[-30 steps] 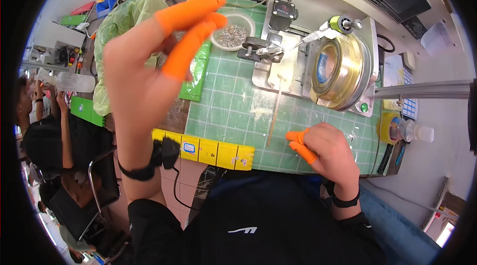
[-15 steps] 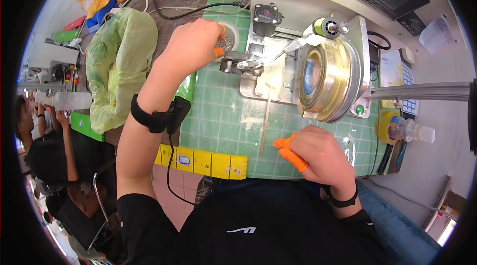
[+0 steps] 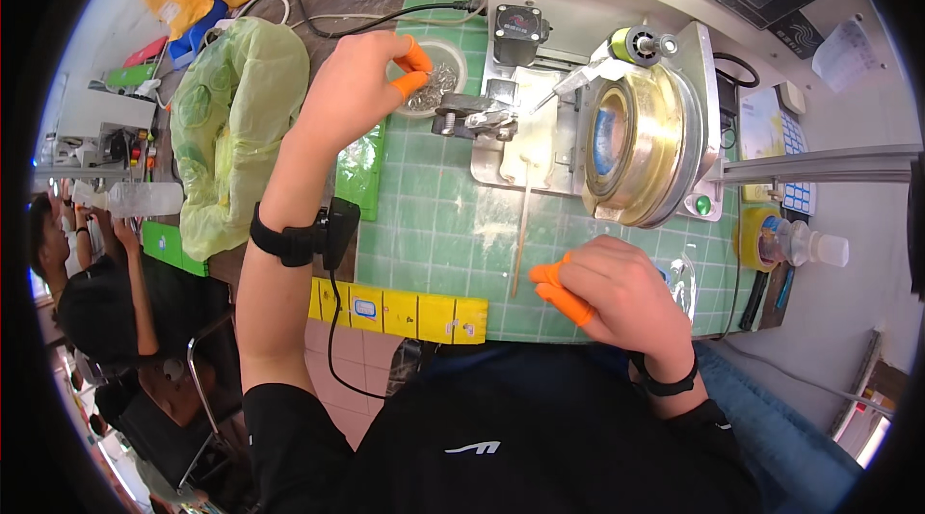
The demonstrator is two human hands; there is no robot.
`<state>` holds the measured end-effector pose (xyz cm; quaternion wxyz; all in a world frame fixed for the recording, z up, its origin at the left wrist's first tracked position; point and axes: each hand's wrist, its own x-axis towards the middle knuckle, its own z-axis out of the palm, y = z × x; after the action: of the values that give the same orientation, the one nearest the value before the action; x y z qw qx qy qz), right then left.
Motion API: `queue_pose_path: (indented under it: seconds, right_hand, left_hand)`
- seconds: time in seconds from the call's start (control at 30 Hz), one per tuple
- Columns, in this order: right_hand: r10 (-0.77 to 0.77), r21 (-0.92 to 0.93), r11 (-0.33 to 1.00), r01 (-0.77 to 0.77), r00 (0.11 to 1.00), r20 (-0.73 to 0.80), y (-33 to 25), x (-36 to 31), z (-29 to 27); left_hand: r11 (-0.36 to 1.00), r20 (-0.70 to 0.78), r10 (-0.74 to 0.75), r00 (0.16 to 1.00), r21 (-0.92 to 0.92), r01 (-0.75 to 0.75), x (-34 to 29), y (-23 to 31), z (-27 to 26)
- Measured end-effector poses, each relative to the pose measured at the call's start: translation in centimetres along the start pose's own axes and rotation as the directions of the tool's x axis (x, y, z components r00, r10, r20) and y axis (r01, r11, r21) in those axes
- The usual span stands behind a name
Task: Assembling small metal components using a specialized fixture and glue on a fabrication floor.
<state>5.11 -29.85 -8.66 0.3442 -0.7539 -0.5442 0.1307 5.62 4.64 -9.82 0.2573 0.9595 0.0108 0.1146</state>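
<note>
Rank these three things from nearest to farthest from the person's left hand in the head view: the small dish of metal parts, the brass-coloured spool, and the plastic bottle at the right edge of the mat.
1. Small dish: under the left hand's fingertips, at the mat's top left.
2. Brass-coloured spool: right of the dish, on the machine.
3. Plastic bottle: far right, lying by the mat's edge.

Left hand (image 3: 361, 90) outstretched — right hand (image 3: 617, 288) curled

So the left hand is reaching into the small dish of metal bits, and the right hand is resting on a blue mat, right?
Not quite: the mat is green, not blue, as the head view shows. The left hand does reach into the dish of metal bits, and the right hand rests on the mat.
</note>
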Motion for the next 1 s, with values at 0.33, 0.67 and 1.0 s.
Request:
queue_pose_path:
  seconds: [0.33, 0.67, 1.0]
  right_hand:
    - [0.005, 0.009, 1.0, -0.005, 1.0, -0.023, -0.6, -0.2, 0.5]
    - [0.009, -0.044, 0.999, -0.008, 1.0, 0.011, -0.1, -0.8, 0.2]
    - [0.029, -0.051, 0.998, -0.027, 0.999, 0.042, 0.2, -0.4, 0.4]
  left_hand:
    - [0.982, 0.077, -0.172, 0.982, -0.071, 0.178, -0.1, 1.4, -1.0]
    - [0.981, 0.071, -0.16, 0.985, -0.1, 0.166, -0.1, 0.4, -1.2]
    - [0.996, 0.086, 0.052, 0.995, -0.073, -0.045, -0.7, -0.9, -0.6]
